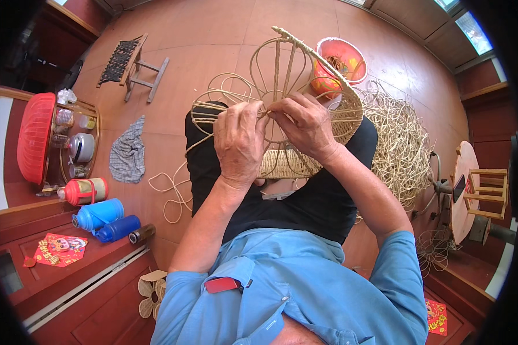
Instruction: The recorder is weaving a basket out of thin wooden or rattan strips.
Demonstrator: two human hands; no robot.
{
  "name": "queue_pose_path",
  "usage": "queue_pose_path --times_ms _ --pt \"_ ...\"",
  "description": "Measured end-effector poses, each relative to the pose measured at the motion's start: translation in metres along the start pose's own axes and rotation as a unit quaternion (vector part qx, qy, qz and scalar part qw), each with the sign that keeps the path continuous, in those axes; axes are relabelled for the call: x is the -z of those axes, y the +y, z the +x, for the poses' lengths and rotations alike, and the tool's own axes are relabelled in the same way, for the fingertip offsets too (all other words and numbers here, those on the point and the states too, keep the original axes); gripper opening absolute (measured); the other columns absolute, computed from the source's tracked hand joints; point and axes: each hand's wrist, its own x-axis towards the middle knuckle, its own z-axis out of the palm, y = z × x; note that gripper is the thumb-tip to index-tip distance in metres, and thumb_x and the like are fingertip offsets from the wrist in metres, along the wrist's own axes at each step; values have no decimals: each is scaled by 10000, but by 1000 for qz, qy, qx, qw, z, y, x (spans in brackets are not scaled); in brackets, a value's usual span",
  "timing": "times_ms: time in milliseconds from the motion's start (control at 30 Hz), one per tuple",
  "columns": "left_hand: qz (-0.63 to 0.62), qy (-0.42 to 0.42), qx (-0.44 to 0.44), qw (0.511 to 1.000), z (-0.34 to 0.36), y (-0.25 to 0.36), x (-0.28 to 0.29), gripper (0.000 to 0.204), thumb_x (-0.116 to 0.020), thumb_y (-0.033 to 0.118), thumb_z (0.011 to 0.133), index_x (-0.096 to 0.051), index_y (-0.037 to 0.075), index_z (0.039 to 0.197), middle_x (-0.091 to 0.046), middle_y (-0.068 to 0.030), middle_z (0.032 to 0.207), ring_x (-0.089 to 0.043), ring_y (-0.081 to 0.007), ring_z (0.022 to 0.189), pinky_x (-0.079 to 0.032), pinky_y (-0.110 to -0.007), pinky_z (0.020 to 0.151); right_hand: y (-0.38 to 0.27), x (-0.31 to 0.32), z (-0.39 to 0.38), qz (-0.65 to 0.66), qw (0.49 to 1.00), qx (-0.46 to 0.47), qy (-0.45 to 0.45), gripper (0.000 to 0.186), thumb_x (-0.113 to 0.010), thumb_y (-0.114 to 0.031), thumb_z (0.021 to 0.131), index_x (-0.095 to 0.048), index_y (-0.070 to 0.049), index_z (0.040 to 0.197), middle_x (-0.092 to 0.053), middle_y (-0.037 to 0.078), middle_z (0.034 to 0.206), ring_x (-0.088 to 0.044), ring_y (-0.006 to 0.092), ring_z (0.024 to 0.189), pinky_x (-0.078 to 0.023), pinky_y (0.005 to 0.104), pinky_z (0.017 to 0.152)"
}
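Note:
A half-woven straw piece (285,164) rests across my lap, with a woven side rising at the right and a petal-shaped frame (276,57) wrapped in pale cord. My left hand (240,138) has curled fingers at the middle of the frame, pinching pale cord (210,115) whose loose loops spread left. My right hand (305,123) pinches cord at that same centre, its fingertips close beside those of my left. The exact strand between the fingertips is small and partly hidden.
A red bucket (351,60) and a large cord heap (400,155) lie right, near a round wooden board (460,213). At left are a stool (151,72), grey cloth (126,152), a rack with a red basin (34,138) and several flasks (98,215).

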Motion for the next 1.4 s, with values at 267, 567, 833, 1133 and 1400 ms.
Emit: queue_pose_path --times_ms 267,567,833,1133,1400 --pt "-48 -35 -5 998 -11 -15 -12 206 -786 45 967 -724 93 1157 -690 -81 1092 -721 -305 991 -579 -431 859 -5 1 1 7 1000 -18 -6 88 -812 -165 961 -762 -136 1027 -718 65 915 -728 318 850 -579 454 739" --pt "-112 -65 40 991 -9 -14 -6 155 -750 6 985 -712 66 1122 -672 -102 1052 -746 -321 918 -602 -428 765 -11 0 2 -9 999 -52 -3 98 -814 -192 969 -761 -134 1027 -731 71 931 -729 330 864 -573 453 746" --pt "-148 -69 46 986 -5 -18 -3 98 -757 43 995 -683 61 1056 -660 -103 1008 -721 -331 901 -589 -442 779 -15 1 3 13 996 -87 -6 122 -814 -184 978 -736 -136 1058 -738 67 940 -728 318 854 -563 445 756" --pt "-160 -64 49 984 2 -22 1 107 -763 34 981 -695 69 1055 -663 -98 996 -722 -317 922 -586 -432 783 -7 -1 -1 -33 999 -23 -4 101 -815 -191 984 -762 -163 1066 -722 46 939 -709 302 851 -565 447 735" --pt "-121 -49 16 991 6 -24 0 126 -786 47 960 -728 77 1067 -687 -83 989 -719 -303 906 -582 -426 774 -4 -1 -5 -107 993 30 -23 194 -771 -132 959 -764 -193 1143 -685 36 984 -681 289 877 -590 434 743"
